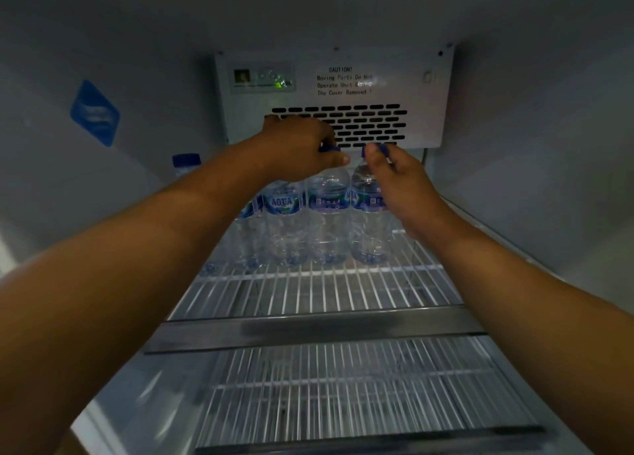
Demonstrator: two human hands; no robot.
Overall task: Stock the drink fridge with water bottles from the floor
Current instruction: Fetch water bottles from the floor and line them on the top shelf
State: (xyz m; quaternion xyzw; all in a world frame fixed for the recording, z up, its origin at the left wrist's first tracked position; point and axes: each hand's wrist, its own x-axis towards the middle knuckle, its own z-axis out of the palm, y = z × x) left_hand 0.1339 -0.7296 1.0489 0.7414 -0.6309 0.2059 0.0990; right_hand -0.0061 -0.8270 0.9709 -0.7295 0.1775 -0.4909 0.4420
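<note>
Several clear water bottles with blue caps and blue labels stand in a row at the back of the fridge's upper wire shelf (343,293). My left hand (302,149) reaches over the row and its fingers close on the blue cap of a middle bottle (327,214). My right hand (401,183) pinches the cap of the rightmost bottle (368,221). Both bottles stand upright on the shelf. One more bottle (186,164) shows at the far left, mostly hidden behind my left forearm.
A white fan cover (422,118) with vent slots and a caution text fills the fridge's back wall. A blue sticker (95,111) is on the left wall. The front of the upper shelf is bare wire; a second wire shelf (360,393) lies below.
</note>
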